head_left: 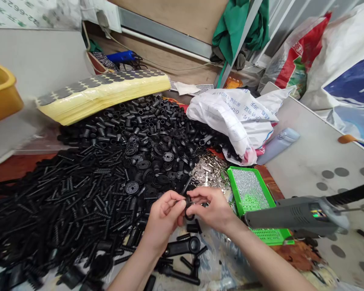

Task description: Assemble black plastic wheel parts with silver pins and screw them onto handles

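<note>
The left hand (164,216) and the right hand (212,209) meet just above the near edge of a big heap of black plastic pieces (79,194), their fingers closed in a firm pinch on a small black plastic part (188,207), which sits between them and is partly hidden by the fingertips, so its exact shape is hard to tell. Just below the wrists lie a few black plastic arms with round ends (182,246), and a spill of silver metal clips (209,171) sits just past the right hand, beside a green plastic tray (235,182). A grey power tool (294,214) rests close to the right wrist, its nose pointing toward the tray. The part is small and dark against a dark heap, so a slipped pinch could drop it among hundreds of similar pieces, where it would be hard to find. A careless elbow or wrist could knock the grey tool, or push the loose clips into the black pieces and mix them. The heap's loose edge could also slide if leaned on, and the sharp-looking clips could prick a finger
</note>
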A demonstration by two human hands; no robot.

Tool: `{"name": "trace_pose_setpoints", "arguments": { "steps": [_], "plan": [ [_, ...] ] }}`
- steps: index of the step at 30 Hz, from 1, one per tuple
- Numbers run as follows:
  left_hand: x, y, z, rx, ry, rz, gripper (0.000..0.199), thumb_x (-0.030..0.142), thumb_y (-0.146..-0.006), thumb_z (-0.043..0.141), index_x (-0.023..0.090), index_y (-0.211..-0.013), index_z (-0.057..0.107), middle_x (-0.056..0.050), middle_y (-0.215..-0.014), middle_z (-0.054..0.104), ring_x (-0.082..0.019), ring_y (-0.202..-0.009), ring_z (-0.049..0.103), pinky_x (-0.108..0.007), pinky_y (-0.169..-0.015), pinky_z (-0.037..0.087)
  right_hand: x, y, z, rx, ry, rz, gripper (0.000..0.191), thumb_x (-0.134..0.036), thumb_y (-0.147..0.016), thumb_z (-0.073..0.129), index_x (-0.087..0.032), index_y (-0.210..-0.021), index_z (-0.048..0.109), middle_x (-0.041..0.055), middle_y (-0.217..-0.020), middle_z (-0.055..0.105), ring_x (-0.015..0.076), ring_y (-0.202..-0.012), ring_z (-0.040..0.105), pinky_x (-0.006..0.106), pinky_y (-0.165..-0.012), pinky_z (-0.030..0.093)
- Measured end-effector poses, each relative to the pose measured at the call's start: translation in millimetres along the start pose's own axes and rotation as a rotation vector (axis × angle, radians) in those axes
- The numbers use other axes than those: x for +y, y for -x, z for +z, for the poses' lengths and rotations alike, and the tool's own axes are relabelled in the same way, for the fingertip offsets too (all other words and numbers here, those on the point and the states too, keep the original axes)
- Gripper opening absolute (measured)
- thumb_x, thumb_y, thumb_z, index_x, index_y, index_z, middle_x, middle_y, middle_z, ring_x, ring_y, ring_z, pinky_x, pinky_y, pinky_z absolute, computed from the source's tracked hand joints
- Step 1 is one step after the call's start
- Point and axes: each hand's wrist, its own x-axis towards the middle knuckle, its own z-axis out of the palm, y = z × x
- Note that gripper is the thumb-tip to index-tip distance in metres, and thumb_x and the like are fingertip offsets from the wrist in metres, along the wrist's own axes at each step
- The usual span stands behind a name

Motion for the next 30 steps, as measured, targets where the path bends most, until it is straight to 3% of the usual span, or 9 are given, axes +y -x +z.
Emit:
{"name": "trace_pose_setpoints", "arguments": {
  "steps": [6,9,12,15,20,27,30],
  "plan": [
    [2.1,-0.5,1.7,-0.035,0.046,-0.022,0.035,0.045,-0.065,0.074,0.017,-0.074,0.056,0.006,-0.039,0.052,-0.004,-0.032,0.034,-0.014,-0.033,0.02,0.9,0.4,2.5,0.029,-0.074,0.026,0.025,-0.015,-0.061,0.077,-0.018,-0.086,0.072,0.0001,-0.074,0.072,0.0145,-0.069,0.066,0.029,-0.069,0.055],
    [3.9,-0.7,4.1,-0.034,0.105,-0.03,0.036,0.045,-0.065,0.075,0.016,-0.079,0.058,0.004,-0.044,0.057,-0.005,-0.034,0.039,-0.015,-0.034,0.026,2.4,1.9,-0.7,0.005,-0.108,0.025,0.032,-0.016,-0.062,0.077,-0.018,-0.093,0.071,0.0013,-0.079,0.072,0.0154,-0.072,0.067,0.032,-0.073,0.056],
    [4.4,-1.2,5.1,-0.044,0.175,-0.051,0.036,0.044,-0.065,0.075,0.016,-0.081,0.058,0.003,-0.051,0.06,-0.006,-0.038,0.043,-0.015,-0.036,0.03,4.4,4.0,-5.4,0.022,-0.102,-0.006,0.049,-0.014,-0.061,0.077,-0.019,-0.108,0.067,0.0051,-0.094,0.073,0.0174,-0.081,0.068,0.036,-0.08,0.057],
    [4.1,-1.6,4.6,-0.083,0.225,-0.05,0.033,0.043,-0.068,0.073,0.017,-0.082,0.058,0.002,-0.052,0.06,-0.007,-0.04,0.046,-0.017,-0.037,0.033,4.2,5.0,-9.1,0.068,-0.004,-0.098,0.042,-0.013,-0.068,0.072,-0.022,-0.109,0.068,0.0063,-0.103,0.071,0.0172,-0.084,0.068,0.037,-0.083,0.056],
    [1.4,-2.1,3.9,-0.104,0.192,-0.016,0.031,0.04,-0.069,0.073,0.016,-0.079,0.056,0.002,-0.051,0.06,-0.007,-0.039,0.043,-0.017,-0.037,0.032,-1.2,1.6,-8.8,0.051,0.024,-0.116,0.028,-0.012,-0.07,0.068,-0.022,-0.095,0.072,0.0034,-0.092,0.072,0.0155,-0.077,0.067,0.032,-0.075,0.057],
    [1.8,0.3,4.6,0.044,0.097,0.057,0.026,0.031,-0.063,0.074,0.017,-0.075,0.056,0.006,-0.047,0.056,-0.006,-0.039,0.042,-0.015,-0.037,0.026,-2.1,-2.0,1.1,0.028,-0.263,0.182,0.023,-0.019,-0.058,0.076,-0.015,-0.079,0.068,-0.0012,-0.062,0.066,0.0113,-0.051,0.062,0.024,-0.053,0.055],
    [5.5,0.4,2.2,0.033,0.117,0.027,0.028,0.033,-0.061,0.076,0.017,-0.073,0.057,0.007,-0.046,0.054,-0.005,-0.038,0.042,-0.014,-0.037,0.026,-1.3,-0.4,3.5,0.041,-0.265,0.123,0.023,-0.019,-0.06,0.075,-0.016,-0.082,0.069,0.0004,-0.067,0.069,0.0119,-0.056,0.064,0.024,-0.056,0.056]
  ]
}}
